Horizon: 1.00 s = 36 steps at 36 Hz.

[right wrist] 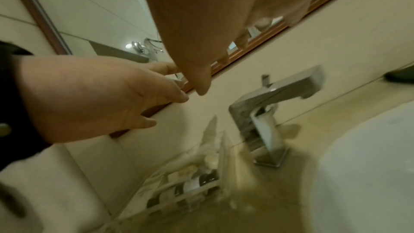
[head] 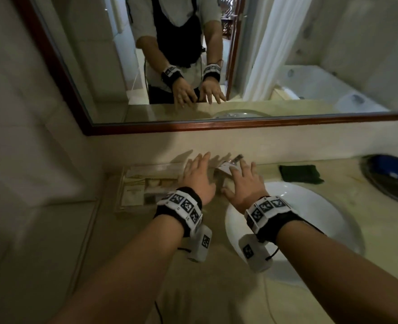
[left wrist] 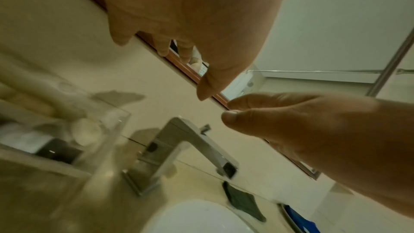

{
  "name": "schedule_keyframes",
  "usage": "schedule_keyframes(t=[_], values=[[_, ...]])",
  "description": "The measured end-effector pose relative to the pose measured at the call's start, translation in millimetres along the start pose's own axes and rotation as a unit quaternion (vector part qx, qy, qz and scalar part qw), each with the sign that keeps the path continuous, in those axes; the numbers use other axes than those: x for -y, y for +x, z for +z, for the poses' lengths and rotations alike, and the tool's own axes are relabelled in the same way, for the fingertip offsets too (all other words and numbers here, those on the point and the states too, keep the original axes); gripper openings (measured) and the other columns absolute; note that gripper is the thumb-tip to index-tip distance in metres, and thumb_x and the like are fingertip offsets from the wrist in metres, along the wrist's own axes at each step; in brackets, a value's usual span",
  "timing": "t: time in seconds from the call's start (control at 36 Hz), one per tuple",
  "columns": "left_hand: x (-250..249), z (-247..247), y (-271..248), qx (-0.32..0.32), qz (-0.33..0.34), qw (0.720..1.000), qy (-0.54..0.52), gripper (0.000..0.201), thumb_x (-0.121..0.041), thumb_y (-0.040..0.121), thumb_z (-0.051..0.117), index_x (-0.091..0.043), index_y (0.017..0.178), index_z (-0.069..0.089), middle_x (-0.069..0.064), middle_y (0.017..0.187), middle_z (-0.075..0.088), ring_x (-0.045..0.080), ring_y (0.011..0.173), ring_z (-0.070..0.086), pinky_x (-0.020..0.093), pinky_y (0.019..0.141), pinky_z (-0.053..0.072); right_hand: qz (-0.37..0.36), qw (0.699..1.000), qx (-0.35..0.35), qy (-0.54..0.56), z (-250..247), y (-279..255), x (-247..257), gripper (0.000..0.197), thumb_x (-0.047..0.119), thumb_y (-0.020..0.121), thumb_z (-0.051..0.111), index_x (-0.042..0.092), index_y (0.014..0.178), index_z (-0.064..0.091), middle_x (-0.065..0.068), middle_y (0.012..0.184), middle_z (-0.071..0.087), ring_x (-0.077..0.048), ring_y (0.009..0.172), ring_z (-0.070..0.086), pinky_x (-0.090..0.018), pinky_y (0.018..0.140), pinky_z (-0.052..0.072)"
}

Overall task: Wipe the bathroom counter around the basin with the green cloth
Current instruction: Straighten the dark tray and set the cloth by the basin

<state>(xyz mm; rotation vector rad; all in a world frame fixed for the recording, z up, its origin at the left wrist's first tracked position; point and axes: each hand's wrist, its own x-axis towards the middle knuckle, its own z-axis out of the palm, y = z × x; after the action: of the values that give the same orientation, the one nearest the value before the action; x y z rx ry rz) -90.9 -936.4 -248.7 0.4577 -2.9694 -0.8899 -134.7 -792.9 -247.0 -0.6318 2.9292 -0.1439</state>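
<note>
Left hand (head: 197,177): hovering palm down over the right end of the tray, fingers (left wrist: 163,49) spreading wide and straight, holding nothing.
Right hand (head: 244,183): hovering palm down over the tap, at the far left rim of the basin, fingers (right wrist: 243,42) stretching out wide, holding nothing.
Cloth (head: 301,173): lying flat and dark green on the surface, at the far side of the basin, to the right of the tap and well apart from both hands; no hand is touching it.
Basin (head: 310,206): sitting white and round in the surface, under the right wrist.
Surface (head: 216,288): running beige and marbled around the basin, from the left wall to the right edge of the head view.
Tap (left wrist: 186,150): standing square and metal at the far rim of the basin, spout pointing over the bowl.
Tray (head: 135,190): sitting clear-walled at the far left of the surface, holding small bottles and packets, just left of the tap.
Mirror (head: 193,54): hanging on the far wall in a red-brown frame, reflecting both hands and the person's torso.
Dark round thing (head: 389,178): lying at the far right, with blue inside; what it is I cannot tell.
</note>
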Motion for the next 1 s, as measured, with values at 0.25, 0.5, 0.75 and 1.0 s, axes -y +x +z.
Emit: schedule_keyframes(t=[0.25,0.5,0.75,1.0], values=[[-116,54,-40,0.031,0.085,0.995,0.038,0.078,-0.03,0.09,0.056,-0.03,0.154,0.011,-0.003,0.163,0.004,0.024,0.149,0.006,0.052,0.118,0.018,0.067,0.997,-0.007,-0.023,-25,-76,-117,0.073,0.056,0.094,0.042,0.025,0.153,0.013,-0.004,0.162,-0.008,-0.036,0.147,-0.009,-0.054,0.117,0.013],[-229,115,-89,0.084,0.125,0.986,0.075,0.075,-0.041,0.094,0.051,-0.034,0.154,0.006,-0.005,0.163,-0.001,0.024,0.149,0.003,0.057,0.117,0.015,0.13,0.991,-0.02,-0.016,-39,-154,-231,0.071,0.056,0.094,0.042,0.029,0.152,0.012,0.0,0.162,-0.008,-0.038,0.146,-0.009,-0.058,0.115,0.012],[-317,170,-115,0.119,0.174,0.973,0.092,0.07,-0.041,0.095,0.047,-0.034,0.153,0.008,-0.004,0.163,-0.002,0.024,0.149,-0.005,0.061,0.115,0.012,0.181,0.983,-0.04,0.013,-53,-208,-326,0.067,0.055,0.093,0.045,0.034,0.151,0.017,0.003,0.162,-0.004,-0.037,0.146,-0.008,-0.06,0.115,0.013],[-393,224,-89,0.131,0.198,0.963,0.127,0.073,-0.045,0.095,0.048,-0.035,0.153,0.006,-0.006,0.163,-0.004,0.024,0.149,-0.007,0.062,0.115,0.007,0.206,0.978,-0.039,0.019,-58,-205,-409,0.066,0.054,0.093,0.044,0.035,0.15,0.017,0.004,0.161,-0.009,-0.038,0.146,-0.011,-0.061,0.114,0.012]])
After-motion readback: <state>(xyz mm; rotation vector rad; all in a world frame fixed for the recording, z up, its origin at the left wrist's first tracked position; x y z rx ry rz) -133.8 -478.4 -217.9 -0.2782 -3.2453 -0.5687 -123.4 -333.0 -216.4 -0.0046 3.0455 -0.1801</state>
